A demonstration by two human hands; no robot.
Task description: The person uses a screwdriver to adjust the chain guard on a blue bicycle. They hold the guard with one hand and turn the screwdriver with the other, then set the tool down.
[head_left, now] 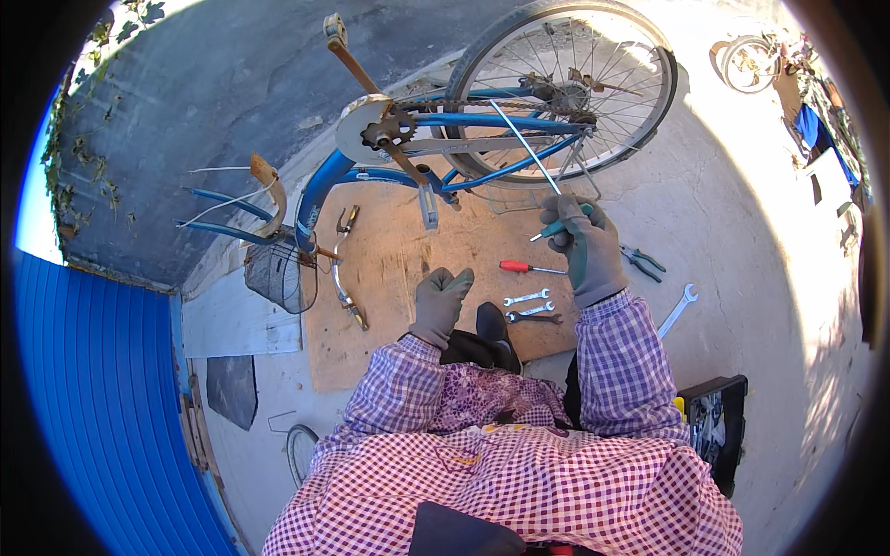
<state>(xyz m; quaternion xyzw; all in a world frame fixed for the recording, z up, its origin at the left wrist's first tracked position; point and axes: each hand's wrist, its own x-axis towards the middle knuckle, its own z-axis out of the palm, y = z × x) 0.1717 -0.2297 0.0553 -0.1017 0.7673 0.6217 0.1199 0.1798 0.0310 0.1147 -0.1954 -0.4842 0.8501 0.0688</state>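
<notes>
My right hand [591,246], in a grey work glove, is closed round a teal-handled screwdriver [556,227]. A long thin metal shaft [525,145] slants up and left from the same grip; I cannot tell whether both are one tool. My left hand [443,301], gloved too, is curled into a fist over the board, with nothing showing in it. Beyond both hands is a blue bicycle frame [324,190] with its chainring [375,132], pedal [428,206] and rear wheel [666,93]. The shaft crosses in front of the frame's rear tubes.
On the wooden board [389,246] lie a handlebar [338,278], a red-handled screwdriver [519,266] and several wrenches [527,297]. Right of it are pliers [644,262], a large wrench [679,310] and a black toolbox [732,408]. A wire basket [278,276] is at the left, near a blue wall [93,389].
</notes>
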